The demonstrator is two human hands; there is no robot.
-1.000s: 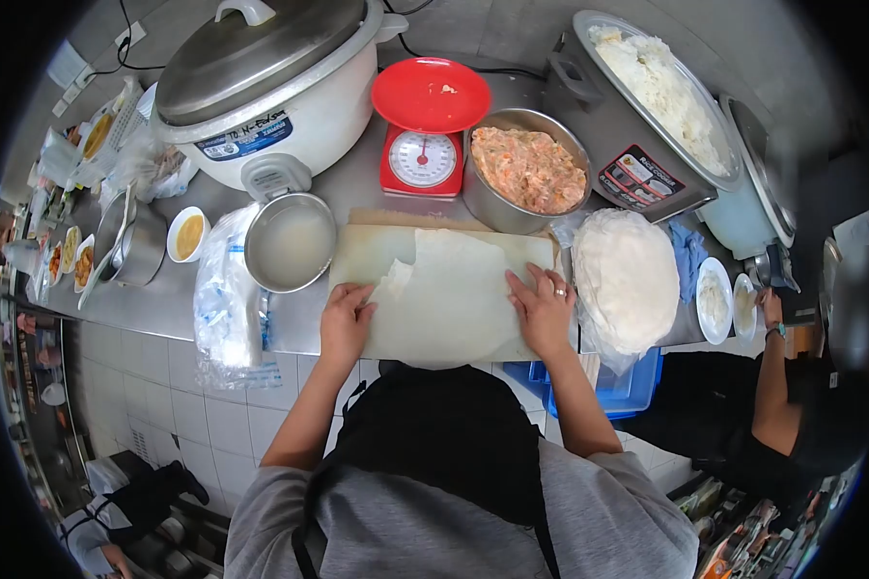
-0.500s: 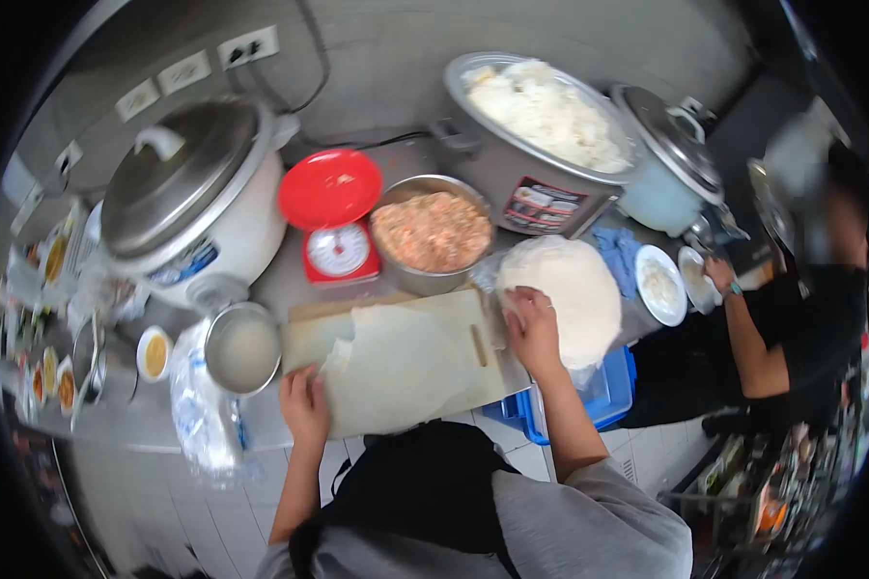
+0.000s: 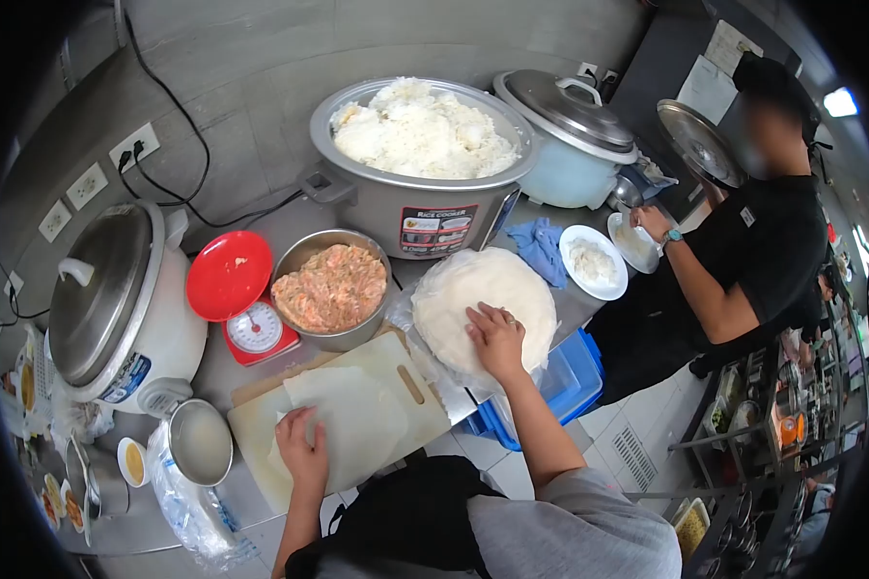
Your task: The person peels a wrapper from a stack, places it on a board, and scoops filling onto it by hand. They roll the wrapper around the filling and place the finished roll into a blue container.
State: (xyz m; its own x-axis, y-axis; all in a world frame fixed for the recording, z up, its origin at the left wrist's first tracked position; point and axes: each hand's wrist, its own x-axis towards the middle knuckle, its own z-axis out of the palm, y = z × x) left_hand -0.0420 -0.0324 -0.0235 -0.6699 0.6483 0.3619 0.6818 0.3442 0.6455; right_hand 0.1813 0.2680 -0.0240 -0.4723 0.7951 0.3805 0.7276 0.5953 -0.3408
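My right hand (image 3: pixel 497 340) lies with its fingers spread on a stack of round white wrapper sheets (image 3: pixel 433 314), which rests on clear plastic. On the pale cutting board (image 3: pixel 261 446), my left hand (image 3: pixel 302 449) sits near the left edge of a thin whitish sheet (image 3: pixel 367 405); its fingers are apart and nothing shows in them. Behind the board stands a steel bowl of pinkish minced filling (image 3: pixel 330 289). Left of the board is a steel pot of cloudy liquid (image 3: pixel 201 444).
A red kitchen scale (image 3: pixel 256 328) stands beside a lidded cooker (image 3: pixel 116 309). Behind the stack is a rice cooker (image 3: pixel 425 207) heaped with rice. A blue bin (image 3: pixel 589 372) sits below the counter edge. At right, a co-worker (image 3: pixel 753 251) holds a lid and a bowl.
The view has turned to the right. My right hand has moved from the stack's left edge onto its top. My left hand has shifted from the board's edge onto the board.
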